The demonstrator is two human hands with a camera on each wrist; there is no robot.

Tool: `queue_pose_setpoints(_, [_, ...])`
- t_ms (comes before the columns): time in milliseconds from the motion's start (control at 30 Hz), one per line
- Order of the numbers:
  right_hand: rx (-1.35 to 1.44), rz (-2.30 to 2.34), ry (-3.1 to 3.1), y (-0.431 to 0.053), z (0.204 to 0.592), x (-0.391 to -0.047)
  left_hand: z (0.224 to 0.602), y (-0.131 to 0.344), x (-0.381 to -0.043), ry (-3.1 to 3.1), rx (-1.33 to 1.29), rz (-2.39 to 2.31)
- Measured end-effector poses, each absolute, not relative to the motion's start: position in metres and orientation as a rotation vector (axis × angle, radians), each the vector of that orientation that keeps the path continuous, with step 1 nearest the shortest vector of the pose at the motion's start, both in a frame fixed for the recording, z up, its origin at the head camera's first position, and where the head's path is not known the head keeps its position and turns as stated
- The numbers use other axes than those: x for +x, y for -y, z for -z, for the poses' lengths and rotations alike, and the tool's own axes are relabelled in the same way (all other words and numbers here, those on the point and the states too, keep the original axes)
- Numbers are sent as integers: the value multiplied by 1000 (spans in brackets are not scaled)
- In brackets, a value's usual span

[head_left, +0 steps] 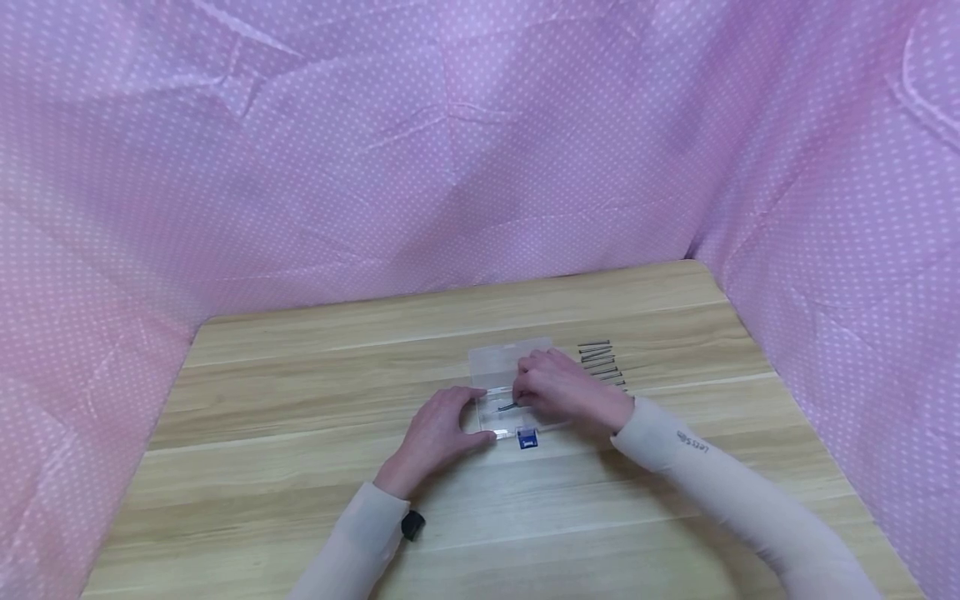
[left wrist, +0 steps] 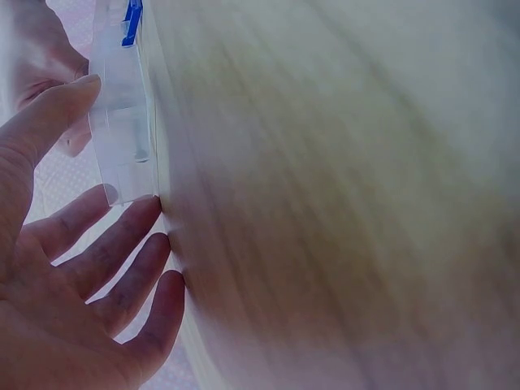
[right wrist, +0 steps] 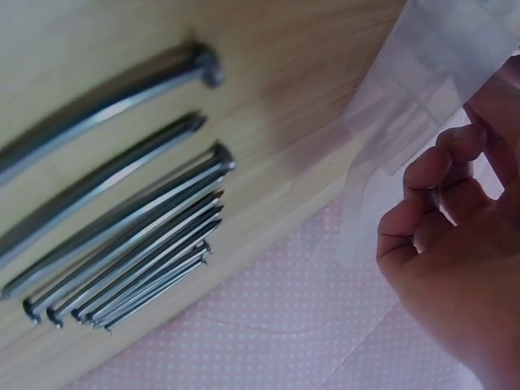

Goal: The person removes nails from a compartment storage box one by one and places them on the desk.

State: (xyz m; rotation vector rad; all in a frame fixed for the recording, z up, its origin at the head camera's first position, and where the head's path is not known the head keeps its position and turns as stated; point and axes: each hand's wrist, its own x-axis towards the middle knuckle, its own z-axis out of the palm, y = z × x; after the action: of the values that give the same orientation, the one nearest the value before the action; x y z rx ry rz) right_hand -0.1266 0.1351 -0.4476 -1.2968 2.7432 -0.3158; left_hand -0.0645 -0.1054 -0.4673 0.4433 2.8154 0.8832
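Observation:
A clear plastic box (head_left: 487, 421) with a blue tab (head_left: 528, 439) at its front lies on the table, lid (head_left: 495, 367) folded back. My left hand (head_left: 435, 429) holds its left end between thumb and forefinger; in the left wrist view, the other fingers (left wrist: 150, 272) are spread with tips at the tabletop. Over the box, my right hand (head_left: 555, 385) has its fingers curled, with a dark steel nail (head_left: 507, 407) at the fingertips. The right wrist view shows those curled fingers (right wrist: 426, 171) beside the box, their tips partly hidden.
Several steel nails (right wrist: 122, 219) lie in a rough row just right of the box, close under the right forearm. The wooden table (head_left: 300, 400) is bordered by pink dotted cloth (head_left: 375, 167) behind and at both sides.

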Motion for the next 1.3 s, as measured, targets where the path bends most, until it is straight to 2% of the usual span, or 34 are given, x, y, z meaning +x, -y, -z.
queue_pose_setpoints(500, [-1511, 362, -2728, -144, 455, -135, 466, 105, -65, -2798, 429, -889])
queue_pose_setpoints(1300, [-1616, 204, -2716, -142, 456, -137, 465, 104, -65, -2793, 414, -886])
